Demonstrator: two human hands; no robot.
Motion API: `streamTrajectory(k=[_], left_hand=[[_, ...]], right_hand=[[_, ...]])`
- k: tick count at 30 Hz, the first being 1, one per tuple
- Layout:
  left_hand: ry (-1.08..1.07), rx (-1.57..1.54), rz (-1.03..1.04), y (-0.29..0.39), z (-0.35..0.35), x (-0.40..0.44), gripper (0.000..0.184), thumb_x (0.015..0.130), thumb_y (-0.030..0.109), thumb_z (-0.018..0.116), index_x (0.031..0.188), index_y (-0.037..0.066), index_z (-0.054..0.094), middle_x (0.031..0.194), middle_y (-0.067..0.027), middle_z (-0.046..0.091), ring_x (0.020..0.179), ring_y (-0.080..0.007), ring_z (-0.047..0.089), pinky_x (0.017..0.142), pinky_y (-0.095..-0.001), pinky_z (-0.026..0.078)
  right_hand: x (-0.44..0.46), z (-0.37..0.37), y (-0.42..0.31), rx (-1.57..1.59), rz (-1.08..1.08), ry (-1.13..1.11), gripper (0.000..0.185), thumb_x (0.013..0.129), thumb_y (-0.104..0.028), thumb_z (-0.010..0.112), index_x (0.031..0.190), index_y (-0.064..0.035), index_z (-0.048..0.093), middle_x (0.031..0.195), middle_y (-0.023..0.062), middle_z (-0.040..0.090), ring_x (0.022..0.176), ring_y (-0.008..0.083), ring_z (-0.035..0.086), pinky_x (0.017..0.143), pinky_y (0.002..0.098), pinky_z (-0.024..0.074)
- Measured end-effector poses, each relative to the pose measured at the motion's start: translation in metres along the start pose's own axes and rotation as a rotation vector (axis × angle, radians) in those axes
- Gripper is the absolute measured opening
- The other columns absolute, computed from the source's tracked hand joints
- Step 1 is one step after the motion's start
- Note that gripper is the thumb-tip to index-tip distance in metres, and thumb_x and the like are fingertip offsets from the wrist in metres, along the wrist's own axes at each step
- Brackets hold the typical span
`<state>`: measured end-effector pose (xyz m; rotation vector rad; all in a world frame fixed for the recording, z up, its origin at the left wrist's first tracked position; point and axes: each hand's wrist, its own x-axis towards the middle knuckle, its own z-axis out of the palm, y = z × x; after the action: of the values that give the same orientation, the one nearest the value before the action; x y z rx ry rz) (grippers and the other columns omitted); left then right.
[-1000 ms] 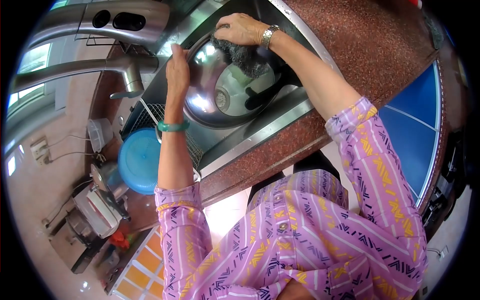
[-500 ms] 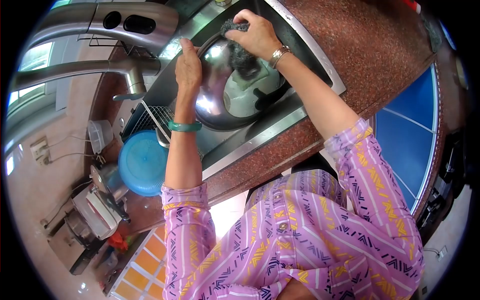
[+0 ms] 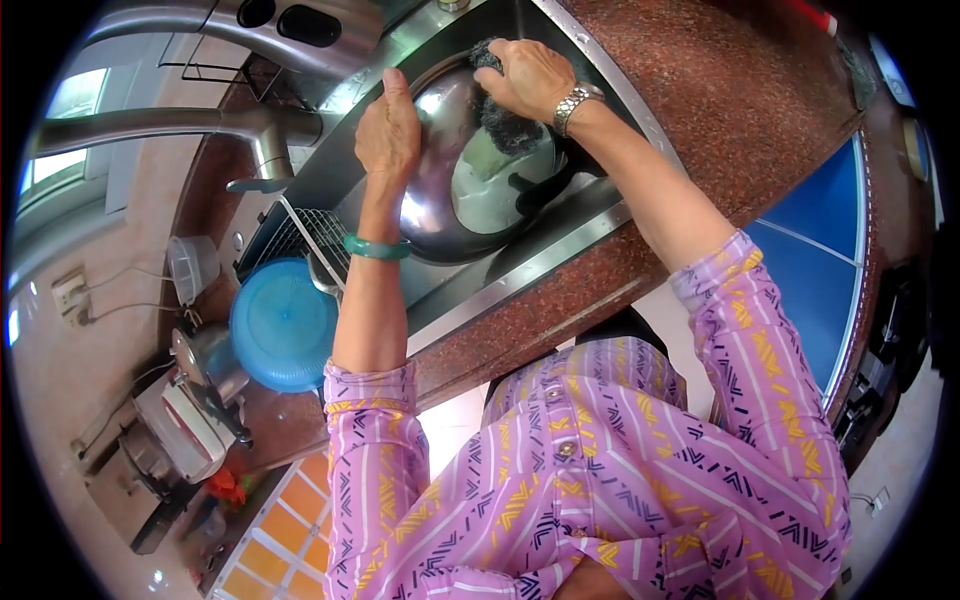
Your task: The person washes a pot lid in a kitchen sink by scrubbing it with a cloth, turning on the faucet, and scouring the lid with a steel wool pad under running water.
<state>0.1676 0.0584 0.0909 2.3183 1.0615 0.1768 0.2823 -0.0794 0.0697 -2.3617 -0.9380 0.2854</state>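
A round metal lid (image 3: 432,185) with a glass centre and a dark handle lies tilted in the metal sink (image 3: 545,250). My left hand (image 3: 389,128), with a green bangle at the wrist, grips the lid's left edge, thumb pointing up. My right hand (image 3: 533,80), wearing a metal watch, is closed on a dark grey mesh scrubber (image 3: 512,132) that rests against the lid's upper right part. A pale, greenish patch shows in the glass below the scrubber; I cannot tell what it is.
A faucet (image 3: 265,130) reaches in from the upper left. Beside the sink's left end are a wire rack (image 3: 318,228) and a blue round plastic lid or basin (image 3: 285,325). Red-brown stone countertop (image 3: 700,90) borders the sink. A clear container (image 3: 192,268) and appliances stand at the left.
Both hands and the metal lid have shifted right in view. My right hand has moved over the lid with the scrubber, and the lid's tilt has changed slightly.
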Motion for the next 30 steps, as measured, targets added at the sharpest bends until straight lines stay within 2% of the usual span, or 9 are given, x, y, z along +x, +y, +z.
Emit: streamTrajectory(k=[3, 6, 10, 12, 17, 22, 25, 27, 30], left_hand=[[-0.035, 0.014, 0.024, 0.002, -0.001, 0.000, 0.081, 0.088, 0.062, 0.009, 0.091, 0.003, 0.065, 0.092, -0.0258, 0.061, 0.095, -0.0443, 0.054, 0.086, -0.0466, 0.039], [-0.039, 0.023, 0.030, 0.004, -0.001, -0.001, 0.081, 0.088, 0.062, 0.009, 0.092, 0.003, 0.065, 0.091, -0.0256, 0.061, 0.094, -0.0442, 0.054, 0.085, -0.0470, 0.039], [-0.005, 0.056, 0.053, 0.006, -0.001, -0.003, 0.080, 0.088, 0.061, 0.010, 0.092, 0.003, 0.065, 0.091, -0.0255, 0.061, 0.094, -0.0442, 0.054, 0.084, -0.0473, 0.040], [-0.023, 0.050, 0.027, 0.008, -0.002, -0.003, 0.080, 0.089, 0.060, 0.010, 0.091, 0.002, 0.065, 0.089, -0.0257, 0.061, 0.094, -0.0445, 0.054, 0.084, -0.0471, 0.040], [-0.058, -0.065, 0.044, -0.005, 0.000, 0.003, 0.078, 0.089, 0.059, 0.012, 0.091, 0.001, 0.065, 0.088, -0.0257, 0.061, 0.093, -0.0443, 0.054, 0.083, -0.0463, 0.039], [0.037, -0.073, 0.058, -0.021, -0.001, -0.003, 0.080, 0.089, 0.059, 0.012, 0.090, 0.000, 0.065, 0.086, -0.0280, 0.060, 0.091, -0.0429, 0.055, 0.081, -0.0460, 0.039], [0.036, -0.050, 0.036, -0.018, -0.002, -0.003, 0.080, 0.089, 0.059, 0.013, 0.089, -0.001, 0.066, 0.085, -0.0271, 0.061, 0.090, -0.0428, 0.055, 0.081, -0.0459, 0.039], [0.023, -0.050, 0.026, -0.013, -0.001, -0.002, 0.080, 0.089, 0.059, 0.013, 0.088, -0.001, 0.066, 0.085, -0.0267, 0.061, 0.090, -0.0430, 0.055, 0.081, -0.0458, 0.039], [-0.010, -0.046, 0.057, -0.010, 0.001, -0.003, 0.080, 0.088, 0.059, 0.013, 0.090, -0.001, 0.066, 0.087, -0.0261, 0.061, 0.091, -0.0434, 0.055, 0.082, -0.0457, 0.038]], right_hand=[[0.005, -0.007, -0.001, 0.108, 0.146, -0.141, 0.033, 0.070, -0.029, 0.056, 0.088, -0.0020, 0.062, 0.094, 0.0219, 0.062, 0.092, 0.0373, 0.059, 0.081, 0.0423, 0.0469], [0.012, 0.001, 0.001, 0.132, 0.181, -0.090, 0.034, 0.068, -0.027, 0.055, 0.090, -0.0021, 0.063, 0.096, 0.0215, 0.062, 0.093, 0.0369, 0.059, 0.084, 0.0416, 0.0459], [0.019, 0.010, -0.007, 0.149, 0.125, -0.059, 0.028, 0.068, -0.022, 0.052, 0.085, -0.0027, 0.063, 0.090, 0.0222, 0.062, 0.088, 0.0381, 0.060, 0.080, 0.0433, 0.0474], [0.012, 0.019, -0.026, 0.175, -0.012, 0.007, 0.022, 0.070, -0.018, 0.051, 0.084, -0.0048, 0.063, 0.076, 0.0218, 0.061, 0.076, 0.0398, 0.059, 0.068, 0.0465, 0.0479], [-0.004, 0.016, -0.059, 0.191, -0.095, 0.019, 0.020, 0.070, -0.018, 0.051, 0.083, -0.0103, 0.065, 0.076, 0.0185, 0.062, 0.075, 0.0373, 0.060, 0.068, 0.0458, 0.0484], [0.028, 0.017, 0.029, 0.086, 0.212, -0.014, 0.022, 0.063, -0.019, 0.056, 0.080, -0.0093, 0.066, 0.083, 0.0205, 0.063, 0.082, 0.0368, 0.061, 0.074, 0.0429, 0.0499], [0.027, 0.016, 0.026, 0.012, 0.240, 0.022, 0.024, 0.063, -0.020, 0.058, 0.081, -0.0078, 0.067, 0.087, 0.0204, 0.063, 0.084, 0.0357, 0.062, 0.075, 0.0421, 0.0502], [0.017, 0.017, 0.006, 0.082, 0.085, 0.088, 0.015, 0.068, -0.017, 0.056, 0.077, -0.0068, 0.062, 0.077, 0.0205, 0.061, 0.074, 0.0389, 0.060, 0.066, 0.0441, 0.0495], [0.005, 0.019, -0.054, 0.084, -0.138, 0.076, 0.013, 0.070, -0.018, 0.058, 0.071, -0.0055, 0.057, 0.069, 0.0189, 0.059, 0.072, 0.0396, 0.059, 0.065, 0.0476, 0.0476]])
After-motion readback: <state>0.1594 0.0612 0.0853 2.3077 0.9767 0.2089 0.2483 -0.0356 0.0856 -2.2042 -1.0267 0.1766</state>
